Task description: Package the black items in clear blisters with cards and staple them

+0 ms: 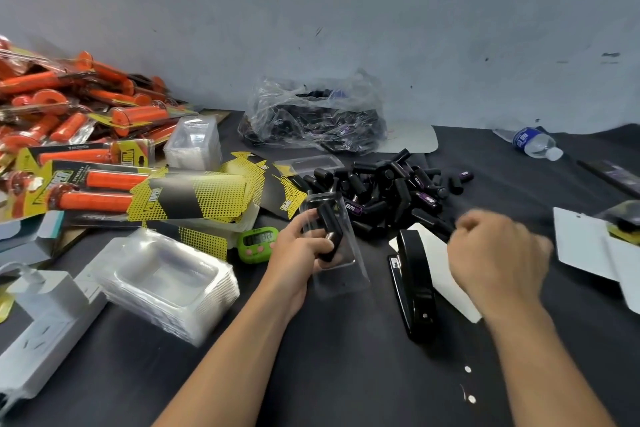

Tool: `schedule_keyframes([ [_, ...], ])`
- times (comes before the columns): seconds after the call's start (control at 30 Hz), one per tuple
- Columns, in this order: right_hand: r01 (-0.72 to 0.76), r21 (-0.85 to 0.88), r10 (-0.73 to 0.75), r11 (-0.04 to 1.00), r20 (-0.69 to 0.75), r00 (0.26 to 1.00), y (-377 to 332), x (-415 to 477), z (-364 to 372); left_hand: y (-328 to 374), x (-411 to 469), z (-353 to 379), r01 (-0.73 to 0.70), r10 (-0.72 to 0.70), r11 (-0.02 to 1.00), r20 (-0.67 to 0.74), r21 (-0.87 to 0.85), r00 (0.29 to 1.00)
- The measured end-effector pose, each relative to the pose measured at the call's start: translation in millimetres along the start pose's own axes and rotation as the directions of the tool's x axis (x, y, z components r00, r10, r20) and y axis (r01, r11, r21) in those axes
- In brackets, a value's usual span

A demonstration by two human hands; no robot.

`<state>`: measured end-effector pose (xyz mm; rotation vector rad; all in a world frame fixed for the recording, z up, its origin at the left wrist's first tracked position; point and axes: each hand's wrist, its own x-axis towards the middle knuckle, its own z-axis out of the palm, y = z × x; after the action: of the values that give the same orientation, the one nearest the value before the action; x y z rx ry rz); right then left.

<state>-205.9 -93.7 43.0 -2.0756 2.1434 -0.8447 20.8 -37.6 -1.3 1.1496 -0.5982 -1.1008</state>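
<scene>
here, the left hand (298,246) grips a clear blister (341,274) over the table (346,357); inside, a short glossy black cylinder (329,229), long axis pointing away from the person; right hand (498,253) curled, blurred, grip unclear.

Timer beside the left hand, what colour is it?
The timer is bright green with pink buttons; head view.

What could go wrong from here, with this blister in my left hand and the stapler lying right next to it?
1. The left hand grips the clear blister tilted, with no card visible on it yet; the black item inside might slip out.
2. The right hand, blurred and curled, is close to the stapler and the pile of black items; a careless sweep could knock the stapler or scatter loose pieces.
</scene>
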Motion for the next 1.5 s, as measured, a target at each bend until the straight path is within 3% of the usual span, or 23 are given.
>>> schedule_keyframes([
  [0.07, -0.080, -0.210, 0.141, 0.974, 0.297, 0.944, 16, 2, 2, -1, 1, 2, 0.005, -0.005, 1.000, -0.005, -0.011, 1.000],
  [0.13, -0.058, -0.222, 0.146, 0.973, 0.404, 0.903, 23, 0, 10, -2, 4, 2, 0.007, -0.007, 1.000, -0.034, -0.009, 0.999],
  [0.27, -0.088, 0.014, 0.076, 0.996, 0.383, 0.921, 26, 8, 15, -4, 4, 1, -0.032, 0.033, 0.999, -0.083, 0.014, 0.996],
  [0.33, -0.147, 0.226, 0.108, 0.963, 0.178, 0.978, 30, 14, 15, -6, 4, 2, -0.055, 0.057, 0.998, -0.092, 0.029, 0.994],
  [0.4, -0.084, 0.525, 0.184, 0.847, -0.141, 0.973, 27, 13, 6, -6, 4, 3, -0.062, 0.064, 0.998, -0.086, 0.030, 0.994],
  [0.47, 0.006, 0.770, 0.268, 0.638, -0.229, 0.936, 16, 9, -4, -6, 4, 4, -0.056, 0.057, 0.998, -0.072, 0.015, 0.996],
  [0.53, -0.040, 0.942, 0.216, 0.333, -0.035, 0.976, -1, 2, -11, -4, 3, 3, -0.059, 0.059, 0.998, -0.054, -0.008, 0.997],
  [0.57, -0.118, 0.967, 0.131, 0.224, 0.090, 0.987, -11, -4, -11, -3, 2, 4, -0.070, 0.069, 0.997, -0.051, -0.022, 0.996],
  [0.6, -0.198, 0.961, 0.023, 0.191, 0.197, 0.980, -22, -13, -10, -3, 1, 4, -0.085, 0.083, 0.996, -0.054, -0.039, 0.995],
  [0.7, -0.264, 0.899, -0.268, 0.349, 0.366, 0.891, -53, -45, 3, -2, 0, 9, -0.197, 0.188, 0.978, -0.130, -0.064, 0.974],
  [0.77, -0.259, 0.870, -0.353, 0.419, 0.419, 0.836, -64, -64, 15, 2, -3, 10, -0.292, 0.279, 0.955, -0.176, -0.053, 0.944],
  [0.83, -0.230, 0.826, -0.345, 0.515, 0.445, 0.826, -65, -75, 28, 5, -2, 6, -0.271, 0.243, 0.949, -0.175, -0.159, 0.954],
  [0.9, -0.124, 0.754, -0.296, 0.645, 0.396, 0.869, -63, -79, 38, 11, -4, 5, -0.189, 0.147, 0.929, -0.149, -0.319, 0.978],
  [0.97, -0.086, 0.691, -0.237, 0.718, 0.358, 0.903, -62, -79, 44, 13, -5, 4, -0.192, 0.146, 0.944, -0.183, -0.268, 0.972],
  [1.1, -0.122, 0.650, -0.158, 0.750, 0.355, 0.922, -64, -79, 50, 13, -7, 1, -0.208, 0.159, 0.960, -0.243, -0.188, 0.957],
  [1.3, -0.095, 0.644, -0.179, 0.759, 0.346, 0.921, -65, -84, 51, 16, -8, -1, -0.255, 0.193, 0.950, -0.299, -0.182, 0.934],
  [1.5, -0.096, 0.664, -0.175, 0.742, 0.330, 0.928, -65, -85, 50, 18, -11, 1, -0.293, 0.274, 0.956, -0.360, 0.001, 0.892],
])
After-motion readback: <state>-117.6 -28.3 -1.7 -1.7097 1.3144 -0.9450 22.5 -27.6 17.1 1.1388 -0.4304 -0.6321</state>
